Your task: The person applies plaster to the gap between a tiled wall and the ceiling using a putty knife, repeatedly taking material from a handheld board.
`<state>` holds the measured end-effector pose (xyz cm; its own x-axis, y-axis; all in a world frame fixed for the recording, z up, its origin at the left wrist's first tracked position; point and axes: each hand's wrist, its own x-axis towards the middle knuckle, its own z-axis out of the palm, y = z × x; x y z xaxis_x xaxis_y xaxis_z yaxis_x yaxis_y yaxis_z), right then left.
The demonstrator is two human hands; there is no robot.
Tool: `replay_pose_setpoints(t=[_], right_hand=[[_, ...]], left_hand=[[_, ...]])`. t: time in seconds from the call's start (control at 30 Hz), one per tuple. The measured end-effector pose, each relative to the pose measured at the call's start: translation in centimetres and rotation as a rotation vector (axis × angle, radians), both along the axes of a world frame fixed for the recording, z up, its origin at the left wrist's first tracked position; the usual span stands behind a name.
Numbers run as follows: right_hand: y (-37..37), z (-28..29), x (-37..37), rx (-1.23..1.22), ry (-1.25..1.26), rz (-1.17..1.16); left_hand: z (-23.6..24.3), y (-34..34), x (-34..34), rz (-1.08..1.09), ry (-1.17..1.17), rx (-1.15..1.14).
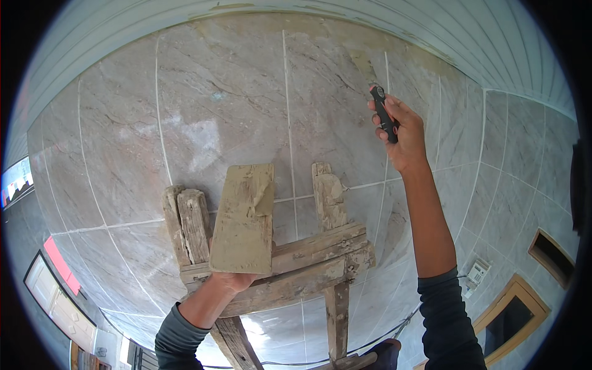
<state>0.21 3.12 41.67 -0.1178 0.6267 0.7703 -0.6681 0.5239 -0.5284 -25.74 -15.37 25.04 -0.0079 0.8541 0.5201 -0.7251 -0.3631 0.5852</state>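
Note:
My left hand (233, 282) supports a rectangular mortar board (237, 231) from below. The board is smeared with beige filler, and a thicker lump (264, 194) lies near its right edge. Most of the left fingers are hidden behind the board. Higher up on the right, my right hand (405, 132) is closed around the black handle of a putty knife (383, 114). The knife's beige-coated blade points up and left, close to the upper part of the marbled tile wall (228, 80). Whether the blade touches the tile I cannot tell.
A rough wooden trestle (296, 290) stands against the wall, behind and below the board. Pale ceiling panels (518, 49) meet the wall above. At lower right are a wood-framed opening (515, 317) and a small electrical box (478, 271) with cables. A door (58, 296) is at lower left.

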Motion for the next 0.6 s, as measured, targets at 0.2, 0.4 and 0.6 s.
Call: replay_pose_setpoints(t=[0.2,0.4,0.6], right_hand=[[0.5,1.7,0.4,-0.007,-0.209,-0.121],[-1.1,10.2,-2.4,0.099,-0.243,-0.237],[-2.8,0.8,0.2,0.006,-0.224,-0.277]], left_hand=[[-0.4,0.2,-0.5,-0.024,-0.006,-0.07],[-0.2,-0.2,0.0,0.046,-0.004,-0.129],[-0.3,-0.4,-0.3,0.031,-0.046,-0.162]])
